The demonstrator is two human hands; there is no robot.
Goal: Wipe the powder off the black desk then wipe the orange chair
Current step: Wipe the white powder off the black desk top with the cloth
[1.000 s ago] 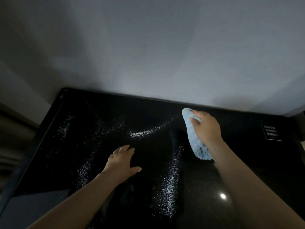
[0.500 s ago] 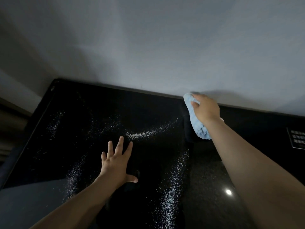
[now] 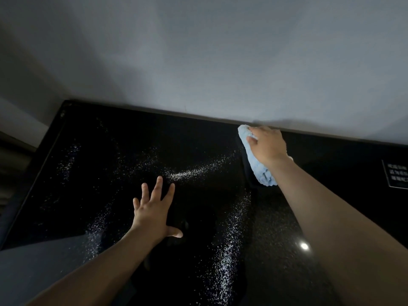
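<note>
Cloth under clenched right hand at desk back edge touching wall; left hand flat, fingers splayed, mid-desk amid powder.

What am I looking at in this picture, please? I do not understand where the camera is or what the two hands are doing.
The camera sits on a person's head and looks down, so both arms reach in from below. There is no machine. The surface is a black desk against a pale wall. White powder lies scattered over it in streaks. The right hand presses a light blue cloth on the desk near the wall. The left hand holds nothing, with its fingers spread over the desk. A small label is at the right edge; its text is unreadable.
</note>
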